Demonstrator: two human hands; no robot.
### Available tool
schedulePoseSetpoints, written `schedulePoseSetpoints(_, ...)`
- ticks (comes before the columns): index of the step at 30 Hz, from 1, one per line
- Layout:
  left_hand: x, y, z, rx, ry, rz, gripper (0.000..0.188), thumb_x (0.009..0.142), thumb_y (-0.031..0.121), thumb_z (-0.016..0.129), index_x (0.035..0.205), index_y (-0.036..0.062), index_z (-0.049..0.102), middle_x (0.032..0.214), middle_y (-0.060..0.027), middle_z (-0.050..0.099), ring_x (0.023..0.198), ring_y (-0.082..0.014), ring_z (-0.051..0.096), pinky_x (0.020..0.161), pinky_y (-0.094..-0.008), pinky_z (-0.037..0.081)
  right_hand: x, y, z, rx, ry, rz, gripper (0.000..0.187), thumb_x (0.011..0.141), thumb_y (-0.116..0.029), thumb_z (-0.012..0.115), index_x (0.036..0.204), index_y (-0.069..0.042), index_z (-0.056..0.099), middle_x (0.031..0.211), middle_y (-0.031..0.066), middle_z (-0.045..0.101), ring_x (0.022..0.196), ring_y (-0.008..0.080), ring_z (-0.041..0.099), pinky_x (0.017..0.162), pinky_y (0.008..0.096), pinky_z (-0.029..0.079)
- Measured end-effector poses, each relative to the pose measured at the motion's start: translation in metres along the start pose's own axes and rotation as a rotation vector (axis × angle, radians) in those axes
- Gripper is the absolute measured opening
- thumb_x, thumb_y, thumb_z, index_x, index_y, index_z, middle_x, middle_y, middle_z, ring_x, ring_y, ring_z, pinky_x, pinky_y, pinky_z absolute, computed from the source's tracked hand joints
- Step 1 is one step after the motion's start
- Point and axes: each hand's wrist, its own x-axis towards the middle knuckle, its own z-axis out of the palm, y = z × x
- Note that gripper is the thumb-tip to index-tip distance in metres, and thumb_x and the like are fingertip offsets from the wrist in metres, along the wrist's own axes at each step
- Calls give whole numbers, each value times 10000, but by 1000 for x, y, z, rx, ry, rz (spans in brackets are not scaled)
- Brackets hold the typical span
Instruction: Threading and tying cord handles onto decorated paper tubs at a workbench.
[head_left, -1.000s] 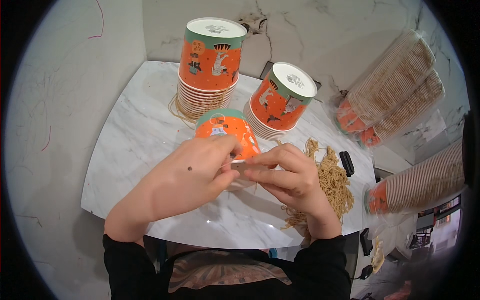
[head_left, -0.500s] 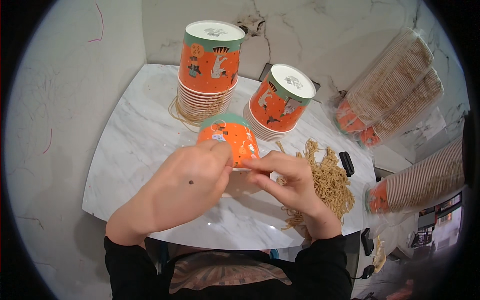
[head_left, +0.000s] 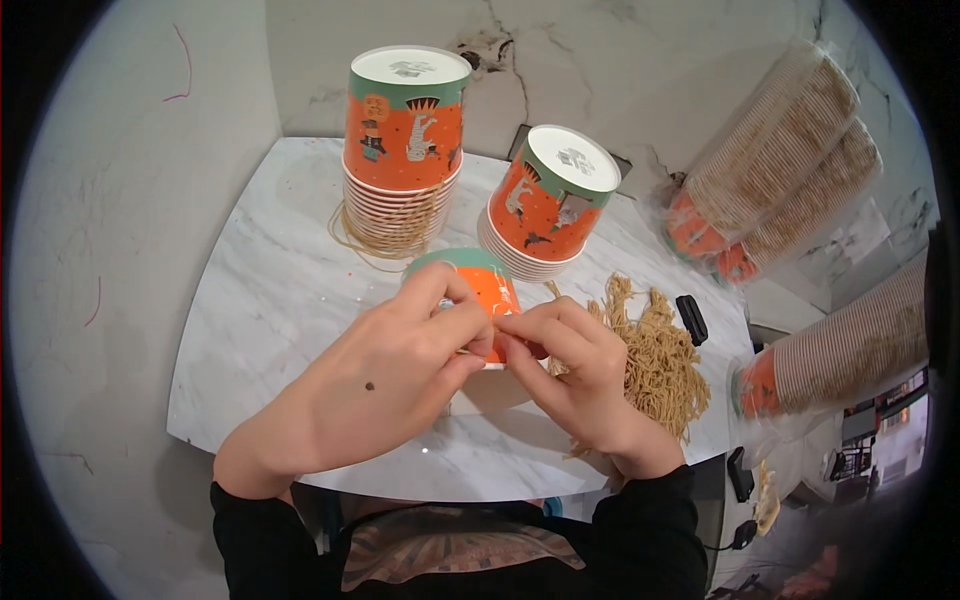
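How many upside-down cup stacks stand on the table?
2: a tall stack at the back left, a shorter stack to its right. Both hands hold a single cup in front.

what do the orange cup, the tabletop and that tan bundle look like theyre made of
Orange cup: likely coated paper, thin wall with matte printed pictures, held by the left hand and right hand. Tabletop: marble or a marble-look surface, white, grey-veined, slightly glossy. Tan bundle: thin strings, probably paper or fibre twine.

White marble table (head_left: 270, 300), two stacks of orange paper cups (head_left: 405, 150), tan string bundle (head_left: 655, 355), small black object (head_left: 691, 319)
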Motion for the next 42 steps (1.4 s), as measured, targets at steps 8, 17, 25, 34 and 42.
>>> schedulePoseSetpoints(8,5,-11,12,-128,94,-95,83,884,-9,697,941,-13,636,824,-41,614,678,-98,582,596,-239,461,-2,-8,-8,-137,-49,-158,256,816,60,753,1059,-19,736,926,92,670,743,186,663,624,283,534)
schedulePoseSetpoints(17,16,-18,5,-446,-34,-379,71,875,-3,749,890,-1,679,770,51,644,664,13,549,570,-159,432,-1,-6,-10,-132,-23,-166,255,810,50,765,1050,-35,749,907,81,677,748,187,658,631,288,522)
schedulePoseSetpoints(25,22,-31,4,-763,-132,-395,174,841,31,738,991,-35,680,853,-27,689,675,-19,595,592,-182,459,1,-9,-13,-36,-54,-106,301,826,43,754,1116,-22,706,900,95,688,779,219,671,672,320,535)
schedulePoseSetpoints(34,19,-34,3,-659,-224,-407,186,809,36,699,971,-40,750,733,31,636,645,-11,547,576,-196,423,0,-12,-17,7,-51,-109,229,809,12,788,1013,-36,697,873,83,702,753,216,669,663,318,526)
schedulePoseSetpoints(42,21,-36,1,-584,-306,-385,120,814,57,734,909,-13,760,768,13,676,682,-10,566,605,-189,439,1,-11,-18,-158,-65,-242,193,794,-28,796,947,-44,678,837,74,656,737,257,644,635,353,510)
